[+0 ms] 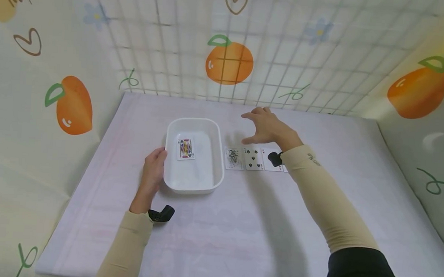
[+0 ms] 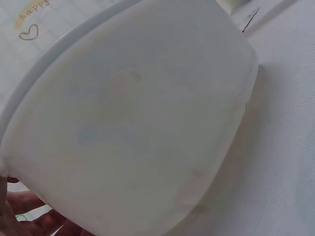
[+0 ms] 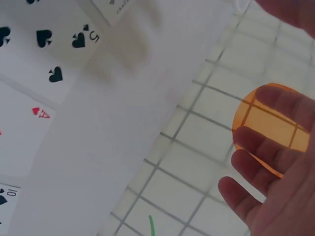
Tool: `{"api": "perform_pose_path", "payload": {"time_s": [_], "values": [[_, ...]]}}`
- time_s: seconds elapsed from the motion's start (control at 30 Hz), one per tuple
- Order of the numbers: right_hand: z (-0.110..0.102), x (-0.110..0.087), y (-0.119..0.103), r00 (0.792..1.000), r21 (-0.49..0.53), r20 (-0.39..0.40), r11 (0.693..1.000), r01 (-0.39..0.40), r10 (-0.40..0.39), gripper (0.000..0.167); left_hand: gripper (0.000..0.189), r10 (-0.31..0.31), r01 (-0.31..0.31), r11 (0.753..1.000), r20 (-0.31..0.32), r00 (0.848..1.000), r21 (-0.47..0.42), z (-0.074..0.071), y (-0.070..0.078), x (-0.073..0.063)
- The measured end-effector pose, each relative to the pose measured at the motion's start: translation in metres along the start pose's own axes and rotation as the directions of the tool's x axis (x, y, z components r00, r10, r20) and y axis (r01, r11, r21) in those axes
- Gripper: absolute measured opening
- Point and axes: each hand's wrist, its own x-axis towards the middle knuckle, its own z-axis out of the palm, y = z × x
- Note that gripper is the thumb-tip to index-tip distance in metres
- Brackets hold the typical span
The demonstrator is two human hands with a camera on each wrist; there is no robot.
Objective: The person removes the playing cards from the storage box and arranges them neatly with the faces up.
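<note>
My left hand (image 1: 154, 168) grips the left wall of a white plastic tub (image 1: 193, 187), thumb near the rim; in the left wrist view its fingers (image 2: 29, 201) show at the tub's edge. Inside the tub lies one face-up picture card (image 1: 186, 149). To its right a row of playing cards runs along the table: a card with a dark figure (image 1: 233, 159), a five of spades (image 3: 44, 38), an ace of hearts (image 3: 24, 130) and a ten of spades (image 3: 7, 201), partly hidden by the right arm in the head view. Above the row hovers my right hand (image 1: 265, 126), empty, fingers spread apart from the thumb.
A pale cloth covers the table (image 1: 208, 246). Behind it stands a wire grid (image 1: 286, 70) under a printed sheet with oranges and hearts. More printed sheet (image 1: 36, 162) hangs at both sides. A black wrist camera (image 1: 161, 214) sits on the left wrist.
</note>
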Motion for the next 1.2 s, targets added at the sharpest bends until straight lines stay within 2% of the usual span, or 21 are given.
{"api": "perform_pose_path", "payload": {"time_s": [0.23, 0.5, 0.93, 1.2], "values": [[0.003, 0.011, -0.012, 1.0, 0.006, 0.014, 1.0, 0.005, -0.005, 0.09, 0.047, 0.015, -0.015, 1.0, 0.008, 1.0, -0.017, -0.002, -0.001, 0.003], [0.007, 0.025, -0.033, 0.997, 0.007, 0.005, 0.997, 0.079, -0.079, 0.09, 0.047, 0.009, -0.009, 1.0, -0.003, 1.0, 0.006, -0.002, -0.001, 0.003], [0.016, 0.044, -0.066, 0.992, 0.01, 0.02, 0.992, 0.124, -0.124, 0.091, 0.045, 0.014, -0.014, 1.0, -0.015, 1.0, -0.003, -0.004, -0.002, 0.005], [0.022, 0.055, -0.082, 0.985, -0.023, 0.036, 0.986, 0.167, -0.166, 0.091, 0.045, 0.011, -0.011, 1.0, -0.007, 1.0, 0.001, -0.004, -0.002, 0.006]]}}
